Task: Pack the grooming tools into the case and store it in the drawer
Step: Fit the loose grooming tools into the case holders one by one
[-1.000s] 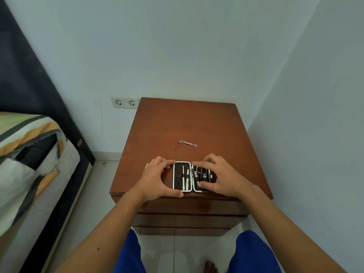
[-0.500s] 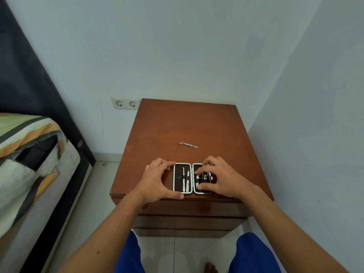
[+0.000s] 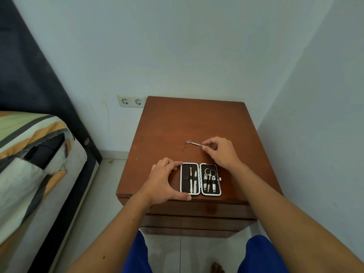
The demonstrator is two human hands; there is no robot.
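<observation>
A person seated before a brown wooden nightstand [image 3: 167,123] worked at an open grooming case [image 3: 200,179] that lay flat near the front edge of its top. The case, white-rimmed with a dark lining, held two slim metal tools [image 3: 193,179] under a strap in its left half, and a pair of scissors [image 3: 210,174] with two further small tools in its right half. The left hand [image 3: 163,180] was cupped wide around the case's left side, fingertips at the far corner and thumb along the near edge, steadying it without lifting it. The right hand [image 3: 220,152] reached farther back on the tabletop, where thumb and forefinger were drawn nearly together at the right end of loose metal tweezers [image 3: 194,143] (whether they had actually gripped the tweezers could not be told). The tweezers lay flat on the wood, well apart from the case, their forked tips pointing left. Drawer fronts [image 3: 197,219] showed closed below the top. A double wall socket [image 3: 131,101] sat just left of the nightstand, and a bed with a striped cover [image 3: 29,150] filled the left of the room.
</observation>
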